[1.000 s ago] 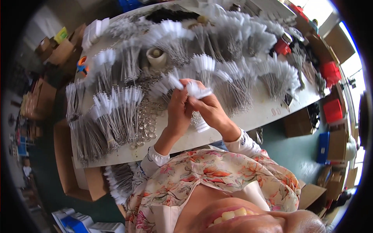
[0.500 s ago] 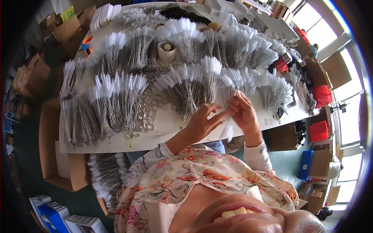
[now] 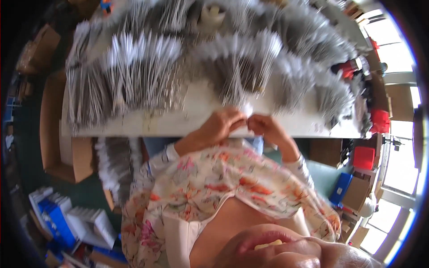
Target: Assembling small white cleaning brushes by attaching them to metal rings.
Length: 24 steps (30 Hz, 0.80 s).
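Note:
My left hand (image 3: 225,124) and my right hand (image 3: 265,127) meet over the front edge of the white table (image 3: 199,127). Their fingers are closed in pinches, the fingertips almost touching. A small, blurred white shape (image 3: 247,109) shows just beyond the fingertips; whether they hold it I cannot tell. Past my hands stands a bundle of thin wire brushes (image 3: 234,80) with white bristle tips and grey wire stems. More such brushes (image 3: 295,80) lie fanned out to the right, and a wide row of brush bundles (image 3: 134,73) spreads across the left.
A pale roll (image 3: 212,17) stands among the brushes at the back. Loose metal rings (image 3: 176,91) lie left of centre. An open cardboard box (image 3: 82,156) and more brushes (image 3: 115,167) sit below the table's left end. Red bins (image 3: 364,157) are at the right.
My hands have drawn together, closer to the table's front edge. The right hand has come down from the brush it was touching. The whole view has shifted and is blurred.

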### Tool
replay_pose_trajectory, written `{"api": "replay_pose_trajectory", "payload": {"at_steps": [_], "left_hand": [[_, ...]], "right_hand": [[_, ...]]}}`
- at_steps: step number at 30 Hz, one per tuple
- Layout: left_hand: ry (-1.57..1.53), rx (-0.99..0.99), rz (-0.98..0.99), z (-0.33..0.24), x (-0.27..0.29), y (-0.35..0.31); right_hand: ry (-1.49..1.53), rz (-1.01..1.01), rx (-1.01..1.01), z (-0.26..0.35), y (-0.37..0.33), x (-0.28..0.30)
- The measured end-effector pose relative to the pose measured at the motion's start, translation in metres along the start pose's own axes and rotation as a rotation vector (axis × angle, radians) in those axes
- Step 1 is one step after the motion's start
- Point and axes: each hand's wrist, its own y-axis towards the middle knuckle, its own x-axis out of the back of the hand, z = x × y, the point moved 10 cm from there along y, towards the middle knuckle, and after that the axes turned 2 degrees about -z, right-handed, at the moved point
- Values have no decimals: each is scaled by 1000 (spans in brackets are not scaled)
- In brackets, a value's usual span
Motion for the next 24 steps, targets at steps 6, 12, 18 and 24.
{"api": "replay_pose_trajectory", "payload": {"at_steps": [6,12,18,24], "left_hand": [[-71,33,-79,-28,27,0],[165,-252,-37,-57,14,-21],[308,88,-204,-23,63,-45],[588,634,-298,35,121,-81]], "right_hand": [[472,267,-20,22,2,-33],[281,311,-98,13,-19,-45],[-476,-109,125,20,-25,24],[-836,-574,157,-17,-49,64]]}}
